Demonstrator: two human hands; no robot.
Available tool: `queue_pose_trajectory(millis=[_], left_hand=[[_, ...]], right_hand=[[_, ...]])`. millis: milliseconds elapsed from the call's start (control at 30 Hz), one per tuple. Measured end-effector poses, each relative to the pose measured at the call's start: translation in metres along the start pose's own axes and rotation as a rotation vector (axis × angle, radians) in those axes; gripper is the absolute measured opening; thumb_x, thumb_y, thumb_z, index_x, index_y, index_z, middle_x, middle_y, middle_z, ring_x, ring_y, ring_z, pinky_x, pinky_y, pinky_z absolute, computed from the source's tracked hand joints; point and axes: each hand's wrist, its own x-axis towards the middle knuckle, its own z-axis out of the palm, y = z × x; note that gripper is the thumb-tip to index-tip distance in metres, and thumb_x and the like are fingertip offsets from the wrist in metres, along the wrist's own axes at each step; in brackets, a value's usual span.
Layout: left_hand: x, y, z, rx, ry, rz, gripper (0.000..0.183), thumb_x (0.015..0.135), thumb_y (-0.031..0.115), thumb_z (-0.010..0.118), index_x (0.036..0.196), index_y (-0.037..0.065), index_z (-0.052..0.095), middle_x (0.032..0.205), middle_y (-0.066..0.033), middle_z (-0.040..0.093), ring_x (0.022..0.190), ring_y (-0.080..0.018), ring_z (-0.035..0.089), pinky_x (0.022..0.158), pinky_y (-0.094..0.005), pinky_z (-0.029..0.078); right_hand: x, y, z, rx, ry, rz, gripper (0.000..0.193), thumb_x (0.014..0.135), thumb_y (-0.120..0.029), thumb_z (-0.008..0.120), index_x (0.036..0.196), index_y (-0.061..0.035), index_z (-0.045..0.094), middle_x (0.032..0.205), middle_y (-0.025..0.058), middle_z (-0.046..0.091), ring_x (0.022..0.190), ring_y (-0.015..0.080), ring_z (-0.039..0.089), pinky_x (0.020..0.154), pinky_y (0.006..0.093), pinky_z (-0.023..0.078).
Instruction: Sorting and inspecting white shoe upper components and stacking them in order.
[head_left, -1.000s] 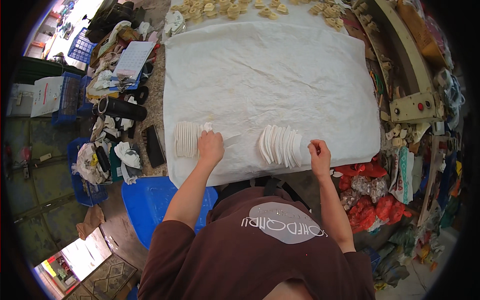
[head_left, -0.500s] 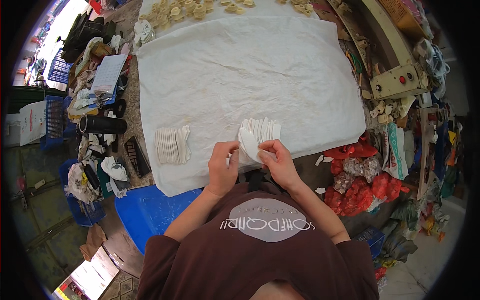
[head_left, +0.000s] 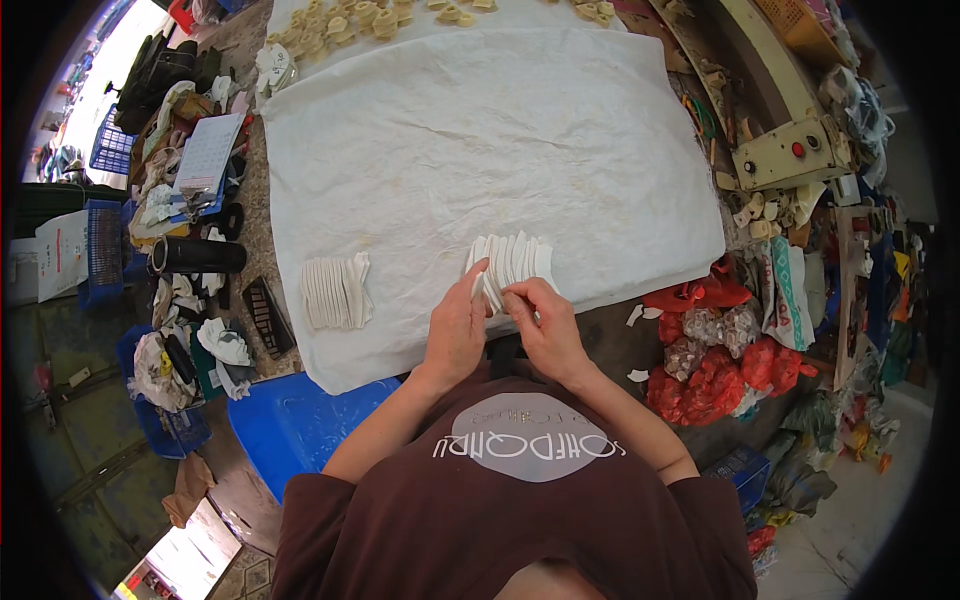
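A row of thin white flat pieces, packed face to face on edge, lies near the front edge of the white cloth. At its left end, my left hand has its fingers stretched up along the outermost piece, with that piece between fingers and thumb. My right hand is bent at the near side of the row, thumb and index finger pinching the near ends of pieces. Its other fingers are curled. Further left on the cloth lies a second row of similar white pieces, untouched. Their material is hard to tell.
The white cloth covers the table. Several small cream-coloured shapes sit at its far end. Left are a black cylinder and a clipboard; a blue stool-like surface is below. Red plastic bags lie right, under a control box.
The broad white piece that faced up between my hands now stands on edge against the row's left end. My left fingers have straightened upward; the view has shifted slightly.
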Motion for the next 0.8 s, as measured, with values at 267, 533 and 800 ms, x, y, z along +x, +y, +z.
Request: queue_pose_trajectory(millis=[267,533,800], left_hand=[[0.0,-0.006,0.012,0.467,0.045,0.326,0.056,0.074,-0.001,0.054,0.128,-0.002,0.039,0.081,-0.0136,0.055,0.076,-0.0282,0.053,0.061,-0.0363,0.046],[0.0,-0.001,0.013,0.699,0.028,0.427,0.057,0.073,0.008,0.057,0.125,-0.007,0.04,0.077,-0.0103,0.053,0.072,-0.0235,0.052,0.058,-0.0327,0.045],[-0.006,0.003,0.014,0.448,-0.115,0.207,0.046,0.081,0.007,0.048,0.126,-0.001,0.042,0.085,-0.0139,0.056,0.077,-0.0266,0.055,0.066,-0.034,0.046]], right_hand=[[0.007,-0.006,-0.005,0.03,-0.152,0.088,0.015,0.087,-0.009,0.054,0.093,0.0041,0.056,0.076,0.0121,0.061,0.066,0.0159,0.058,0.062,0.0283,0.046],[0.01,-0.006,-0.013,0.033,-0.24,0.209,0.013,0.086,-0.008,0.054,0.085,0.0046,0.054,0.068,0.0105,0.06,0.061,0.0129,0.056,0.057,0.028,0.045],[0.01,0.017,-0.014,0.285,-0.315,0.326,0.012,0.086,-0.009,0.052,0.081,0.0013,0.053,0.067,0.0006,0.052,0.062,0.006,0.045,0.054,0.0225,0.038]])
